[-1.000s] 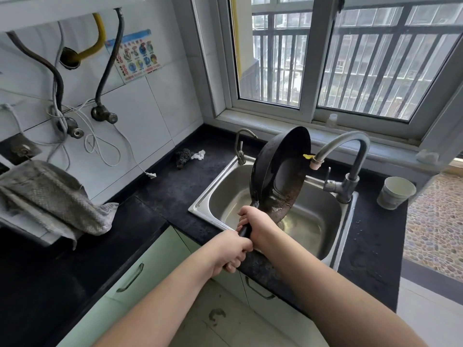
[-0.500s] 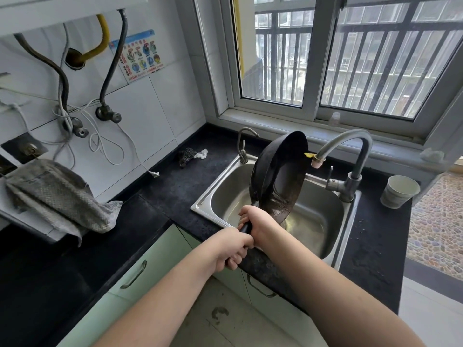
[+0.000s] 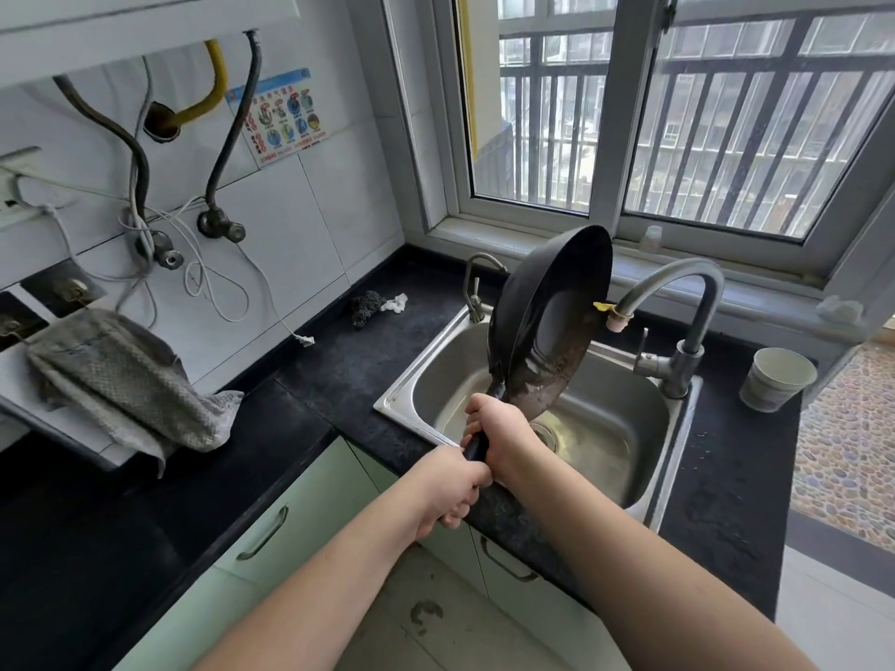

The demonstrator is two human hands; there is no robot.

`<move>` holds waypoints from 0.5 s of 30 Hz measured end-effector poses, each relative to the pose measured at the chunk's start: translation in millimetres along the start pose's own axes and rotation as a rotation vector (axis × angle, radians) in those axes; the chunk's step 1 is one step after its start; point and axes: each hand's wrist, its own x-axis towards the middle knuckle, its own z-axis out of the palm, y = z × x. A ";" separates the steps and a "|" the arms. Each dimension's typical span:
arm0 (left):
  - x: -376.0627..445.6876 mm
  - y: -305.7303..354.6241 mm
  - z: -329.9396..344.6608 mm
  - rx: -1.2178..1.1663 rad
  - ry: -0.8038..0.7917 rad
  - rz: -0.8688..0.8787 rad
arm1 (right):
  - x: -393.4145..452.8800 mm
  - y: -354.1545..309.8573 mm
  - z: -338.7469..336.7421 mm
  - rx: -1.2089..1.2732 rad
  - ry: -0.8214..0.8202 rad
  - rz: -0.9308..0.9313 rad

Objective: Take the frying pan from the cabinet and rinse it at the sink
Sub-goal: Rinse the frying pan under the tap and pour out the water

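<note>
A black frying pan (image 3: 552, 312) is tilted almost on edge over the steel sink (image 3: 605, 428), its inside facing right towards the grey faucet spout (image 3: 678, 283). Wet, rusty patches show in its lower half. My right hand (image 3: 503, 428) grips the black handle just below the pan. My left hand (image 3: 448, 491) grips the handle's lower end, at the counter's front edge. No water runs from the spout.
A small second tap (image 3: 477, 288) stands at the sink's back left. A paper cup (image 3: 777, 377) sits on the black counter (image 3: 339, 370) at the right. A scourer (image 3: 365, 307) lies by the wall, a grey cloth (image 3: 121, 380) hangs at left. Green cabinet doors (image 3: 290, 515) are below.
The pan stays tilted over the sink in both hands, nearly still. The view has shifted slightly.
</note>
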 end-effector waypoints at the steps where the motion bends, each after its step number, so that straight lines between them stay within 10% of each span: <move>1: 0.6 -0.9 1.2 -0.003 0.010 0.014 | -0.7 -0.6 0.1 -0.004 -0.007 -0.022; 15: -4.3 -10.7 13.9 0.217 0.336 0.289 | -28.3 -14.9 -0.1 -0.125 -0.208 -0.227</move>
